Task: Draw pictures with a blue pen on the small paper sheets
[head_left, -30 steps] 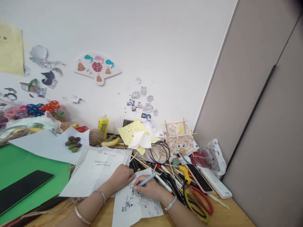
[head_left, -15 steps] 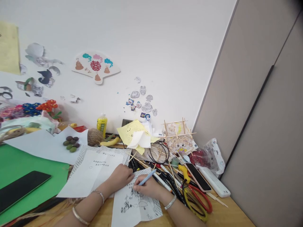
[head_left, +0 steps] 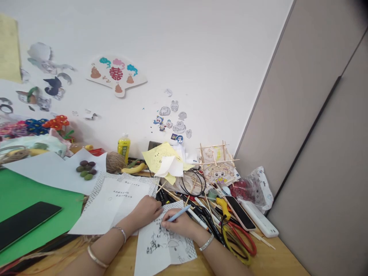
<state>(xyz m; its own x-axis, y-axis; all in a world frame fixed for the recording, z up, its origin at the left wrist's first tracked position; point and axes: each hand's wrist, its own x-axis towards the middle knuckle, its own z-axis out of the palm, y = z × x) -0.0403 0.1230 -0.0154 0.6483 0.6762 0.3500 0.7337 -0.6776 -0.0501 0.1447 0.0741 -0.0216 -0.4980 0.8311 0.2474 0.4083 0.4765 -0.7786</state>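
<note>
A light blue pen is pinched in my right hand, its lower end at the upper part of a white sheet with ink drawings. Dark plant-like strokes, an umbrella-like shape and small handwriting show on that sheet, with crosshatched corners. My left hand lies at the sheet's upper left edge, fingers slightly bent and pressed down, holding no tool. Under and beside my left forearm is a second sheet with handwritten lines and a crosshatched border. The pen's tip is hidden by my fingers.
Markers, sticks and red-handled scissors crowd the right side, beside a phone and a white bar-shaped case. A black tablet-like slab lies on green card at left. A yellow bottle stands by the wall.
The view has shifted slightly, so the wall and table items sit a little higher. Both hands keep nearly the same place, the pen still in my right hand.
</note>
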